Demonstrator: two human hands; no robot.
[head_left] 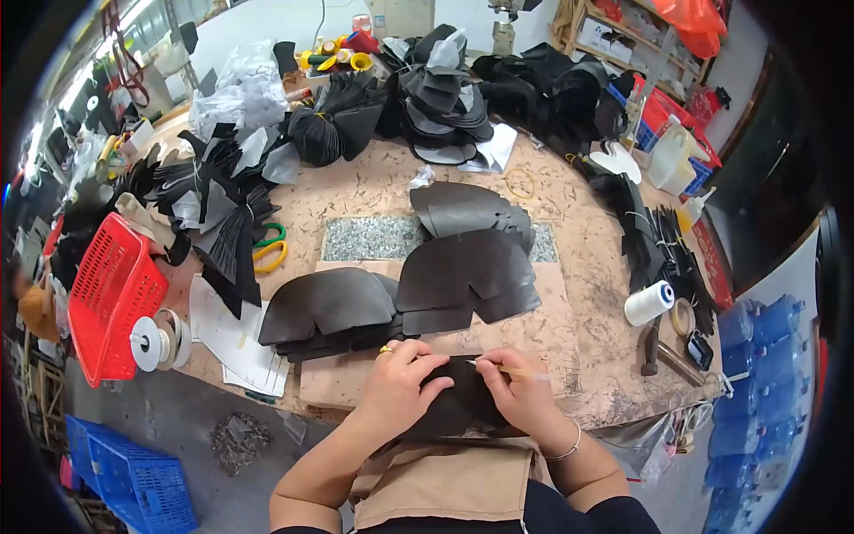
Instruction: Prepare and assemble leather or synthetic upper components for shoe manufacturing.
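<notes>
At the table's near edge a black leather-like piece (pixel 451 411) lies below my hands. My left hand (pixel 400 389), with a ring on one finger, rests on its left side; thumb and forefinger are apart on the surface. My right hand (pixel 519 392) is closed around a slim pen-like tool (pixel 525 372) with a pale yellowish barrel. Its tip points left, at the piece's upper edge. Just beyond my hands lie stacks of notched black pieces: a left stack (pixel 329 307), a right stack (pixel 467 276) and a farther stack (pixel 471 209).
Bundled black pieces (pixel 342 116) line the table's back. Green-and-yellow scissors (pixel 269 249) and paper patterns (pixel 236 334) lie left, beside a red basket (pixel 111 298). On the right are a white thread cone (pixel 649 303), a hammer (pixel 667 356) and a tape roll (pixel 682 317).
</notes>
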